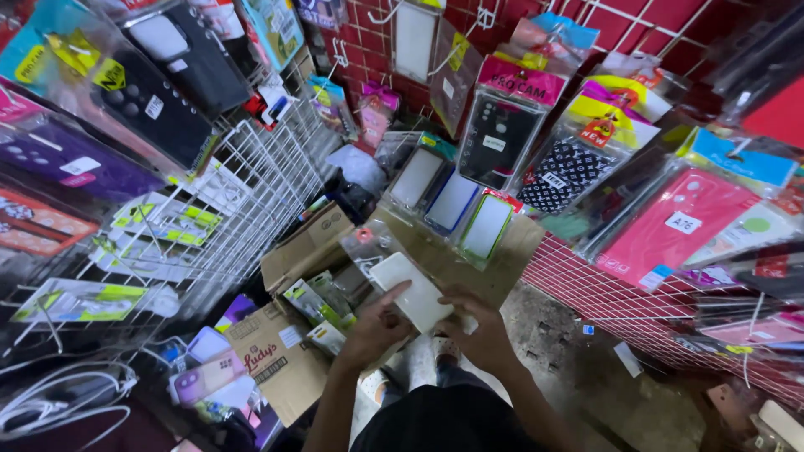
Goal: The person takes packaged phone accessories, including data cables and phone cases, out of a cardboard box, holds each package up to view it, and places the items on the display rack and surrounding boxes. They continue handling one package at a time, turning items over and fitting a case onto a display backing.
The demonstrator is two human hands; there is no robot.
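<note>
A flat white phone case (410,295) sits low in the middle of the head view, tilted so that its far end points to about 11 o'clock, and both hands have it between them. The left hand (375,328) grips it from 8 o'clock, fingers curled beneath the near edge and the thumb laid up along its left side; the right hand (479,333) closes on its lower right corner from 4 o'clock, fingers bent over the edge. So the case lies ahead of and between the two grips, most of its white face bare beyond the fingertips. Straight past it, at 12 o'clock, three packaged cases (452,202) in clear sleeves lean on a sheet of brown cardboard (511,251). At 9 o'clock open cardboard boxes (289,335) hold small green and white packets. Above them, at 10 o'clock, a white wire rack (251,201) carries hanging packets. To the right, at 2 o'clock, a red wire grid (620,297) is hung with a pink packaged case (678,222) and others. Below lies a dark concrete floor (586,368).
</note>
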